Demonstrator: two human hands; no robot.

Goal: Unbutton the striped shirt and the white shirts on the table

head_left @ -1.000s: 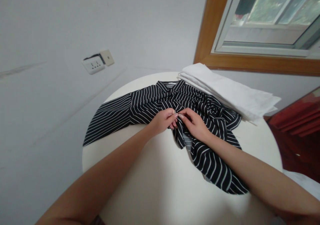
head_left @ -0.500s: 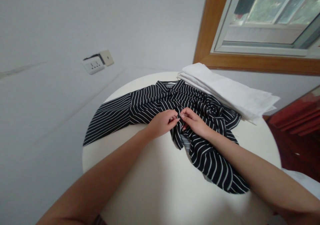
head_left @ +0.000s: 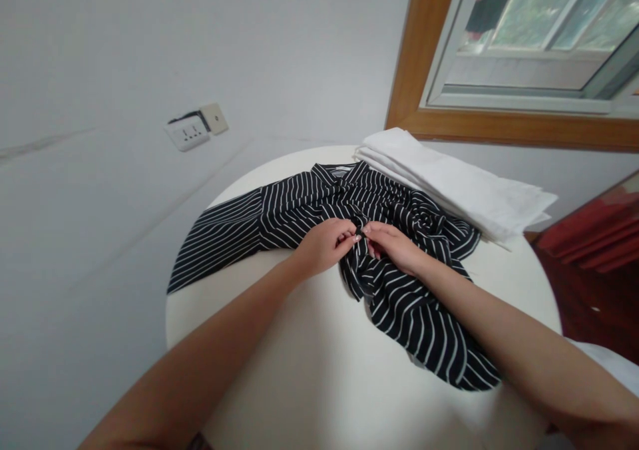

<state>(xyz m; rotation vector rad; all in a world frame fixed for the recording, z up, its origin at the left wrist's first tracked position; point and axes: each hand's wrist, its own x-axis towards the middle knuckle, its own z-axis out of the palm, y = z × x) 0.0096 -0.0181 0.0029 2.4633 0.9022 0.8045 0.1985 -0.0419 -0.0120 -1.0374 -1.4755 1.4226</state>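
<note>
A black shirt with white stripes (head_left: pixel 294 200) lies spread over a round white table, its collar toward the wall. One sleeve stretches flat to the left; the right part of the cloth is bunched and wrinkled. My left hand (head_left: pixel 327 243) pinches the shirt's front edge near the middle. Fingertip to fingertip with it, my right hand (head_left: pixel 392 243) pinches the same strip of cloth from the other side. Whether a button sits between the fingers is too small to tell. The lower front hangs in folds below both hands.
A stack of folded white cloth or paper (head_left: pixel 449 177) rests at the table's back right, touching the shirt. The white table (head_left: pixel 279 357) stands against a wall with a socket (head_left: pixel 188 132). A wood-framed window (head_left: pixel 499 127) is at upper right, red fabric (head_left: pixel 594 230) below it.
My right hand has shifted slightly down, its fingertips now closed on the cloth against my left fingertips. The front flap below has drawn together. My left hand stays nearly in place.
</note>
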